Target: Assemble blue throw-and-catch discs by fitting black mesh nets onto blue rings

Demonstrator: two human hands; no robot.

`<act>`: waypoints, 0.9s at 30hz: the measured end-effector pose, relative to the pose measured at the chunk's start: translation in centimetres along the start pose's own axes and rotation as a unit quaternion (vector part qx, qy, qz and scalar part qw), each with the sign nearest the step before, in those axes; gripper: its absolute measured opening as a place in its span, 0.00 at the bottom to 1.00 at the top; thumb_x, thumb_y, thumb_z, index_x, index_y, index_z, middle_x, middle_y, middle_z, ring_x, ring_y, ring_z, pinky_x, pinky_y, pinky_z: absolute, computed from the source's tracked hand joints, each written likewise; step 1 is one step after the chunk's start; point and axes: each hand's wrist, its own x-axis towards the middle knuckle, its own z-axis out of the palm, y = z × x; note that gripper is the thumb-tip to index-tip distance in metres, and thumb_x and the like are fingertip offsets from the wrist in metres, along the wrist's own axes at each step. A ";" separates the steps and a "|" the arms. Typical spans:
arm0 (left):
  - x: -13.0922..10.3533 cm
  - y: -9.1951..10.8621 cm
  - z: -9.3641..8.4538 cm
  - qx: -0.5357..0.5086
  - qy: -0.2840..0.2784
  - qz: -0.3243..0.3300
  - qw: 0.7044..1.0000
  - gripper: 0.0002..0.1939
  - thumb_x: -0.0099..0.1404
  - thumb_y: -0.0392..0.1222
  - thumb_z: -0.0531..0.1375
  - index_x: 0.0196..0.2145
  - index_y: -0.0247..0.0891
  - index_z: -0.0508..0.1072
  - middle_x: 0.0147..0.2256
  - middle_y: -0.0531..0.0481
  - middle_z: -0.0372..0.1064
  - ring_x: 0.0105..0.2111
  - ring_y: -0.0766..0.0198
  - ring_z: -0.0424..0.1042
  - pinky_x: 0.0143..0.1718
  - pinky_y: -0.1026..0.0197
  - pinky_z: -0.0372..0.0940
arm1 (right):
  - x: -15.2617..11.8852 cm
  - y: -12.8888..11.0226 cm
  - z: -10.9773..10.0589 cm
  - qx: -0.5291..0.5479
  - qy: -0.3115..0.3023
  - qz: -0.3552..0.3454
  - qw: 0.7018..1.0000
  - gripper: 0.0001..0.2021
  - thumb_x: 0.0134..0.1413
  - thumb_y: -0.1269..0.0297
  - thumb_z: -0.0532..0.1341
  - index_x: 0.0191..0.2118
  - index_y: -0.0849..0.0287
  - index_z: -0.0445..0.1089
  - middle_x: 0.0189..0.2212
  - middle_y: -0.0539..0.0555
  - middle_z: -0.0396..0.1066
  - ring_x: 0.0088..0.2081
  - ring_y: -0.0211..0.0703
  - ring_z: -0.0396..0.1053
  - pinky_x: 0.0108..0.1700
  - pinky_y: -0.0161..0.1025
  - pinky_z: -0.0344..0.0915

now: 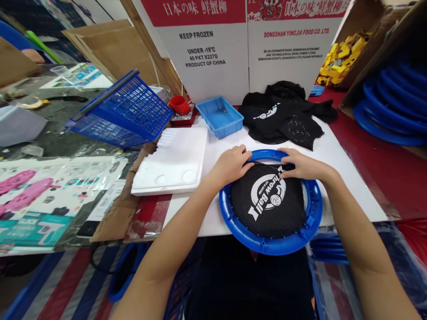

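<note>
A blue plastic ring [271,246] lies at the front edge of the white work surface, its near side jutting over the edge. Inside it is a round black mesh net [283,218] printed with "Throw Ball". My left hand [235,164] is closed at the far left of the ring, fingers pinching the net's edge by the rim. At the far right, my right hand [298,165] likewise pinches the net's edge against the ring. A gap shows between net and rim at the right side. Beyond the ring lies a pile of black mesh nets [283,115].
A blue tray [222,118] and a white foam block [180,160] are behind and left. A blue basket [130,111] leans farther left. Blue rings [390,106] are stacked at right, beside a box of yellow pieces [343,58]. A white carton [220,80] stands at the back.
</note>
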 end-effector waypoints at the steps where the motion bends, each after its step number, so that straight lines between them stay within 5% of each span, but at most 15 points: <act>1: -0.1 0.1 0.1 -0.002 0.012 0.023 1.000 0.13 0.77 0.49 0.60 0.46 0.37 0.77 0.51 0.37 0.74 0.49 0.47 0.74 0.51 0.46 0.70 | 0.1 -0.1 0.2 0.011 -0.002 -0.001 1.000 0.20 0.56 0.43 0.73 0.42 0.55 0.79 0.77 0.60 0.54 0.76 0.73 0.51 0.76 0.65 0.52; 6: -0.3 0.2 1.0 -0.035 -0.020 0.083 0.996 0.16 0.74 0.52 0.64 0.51 0.38 0.77 0.69 0.34 0.62 0.68 0.40 0.62 0.67 0.38 0.63 | 0.7 -0.3 0.8 0.054 0.001 -0.012 0.998 0.17 0.55 0.48 0.73 0.43 0.54 0.76 0.76 0.61 0.55 0.75 0.68 0.55 0.76 0.64 0.53; 12: -0.5 0.2 0.3 -0.072 -0.099 0.026 0.992 0.23 0.71 0.63 0.65 0.39 0.37 0.78 0.71 0.35 0.59 0.65 0.39 0.67 0.64 0.41 0.68 | 0.8 -0.1 0.6 0.068 0.020 -0.035 0.997 0.15 0.57 0.48 0.72 0.38 0.54 0.75 0.72 0.61 0.63 0.70 0.65 0.64 0.72 0.61 0.58; 16: -0.5 -0.1 -0.1 -0.127 -0.123 0.017 0.984 0.22 0.70 0.62 0.66 0.40 0.37 0.77 0.72 0.35 0.57 0.67 0.39 0.65 0.66 0.41 0.67 | 0.7 0.0 0.2 0.081 0.042 -0.050 0.995 0.16 0.57 0.46 0.72 0.36 0.53 0.75 0.69 0.60 0.70 0.67 0.64 0.69 0.69 0.59 0.62; 21: -0.2 -1.0 -0.3 -0.260 -0.078 0.028 0.962 0.08 0.72 0.47 0.64 0.40 0.40 0.76 0.61 0.40 0.70 0.59 0.50 0.73 0.64 0.44 0.68 | 0.3 -0.2 -0.8 0.098 0.018 -0.034 0.994 0.17 0.58 0.43 0.71 0.37 0.53 0.77 0.70 0.56 0.70 0.69 0.63 0.67 0.71 0.56 0.59; 27: 0.2 -1.5 -0.1 -0.309 -0.022 -0.039 0.950 0.06 0.69 0.45 0.67 0.37 0.41 0.79 0.42 0.47 0.79 0.44 0.56 0.76 0.52 0.49 0.71 | 0.0 -0.3 -1.4 0.133 0.010 -0.024 0.991 0.18 0.63 0.42 0.67 0.40 0.53 0.78 0.68 0.58 0.71 0.69 0.62 0.67 0.72 0.58 0.58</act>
